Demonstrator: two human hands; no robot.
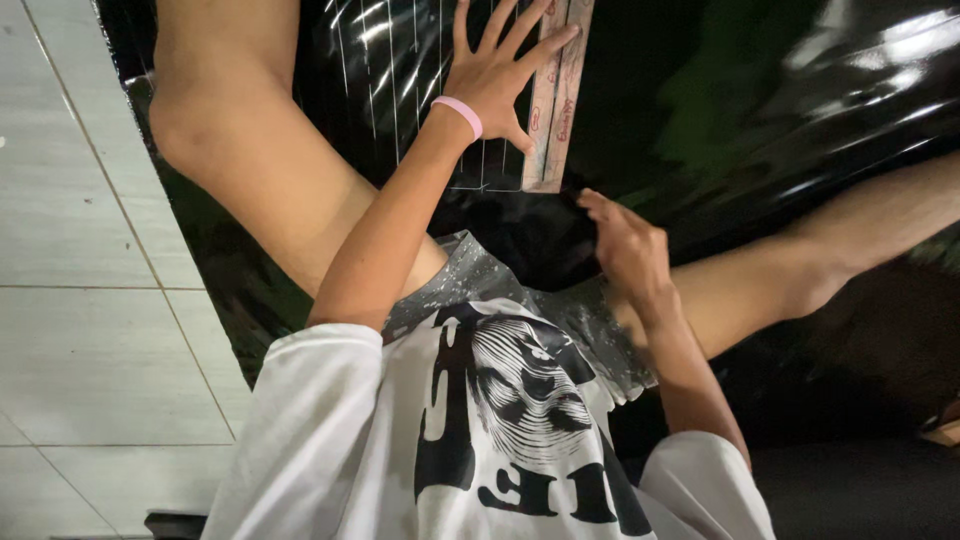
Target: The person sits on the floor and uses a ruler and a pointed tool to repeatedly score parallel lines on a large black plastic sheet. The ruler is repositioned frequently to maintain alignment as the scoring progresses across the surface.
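Two hands: left hand point(497, 75) flattens wooden ruler point(556, 95) on glossy black sheet point(760, 110).

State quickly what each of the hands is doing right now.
Left hand: open, fingers spread, pressing the ruler onto the black sheet.
Right hand: curled at the sheet's edge; a grip cannot be told.

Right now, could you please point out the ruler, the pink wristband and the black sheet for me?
Ruler point(556, 95): head view, middle of its wooden face.
Pink wristband point(459, 114): head view, on the band across the left wrist.
Black sheet point(760, 90): head view, a bare glossy patch right of the ruler.
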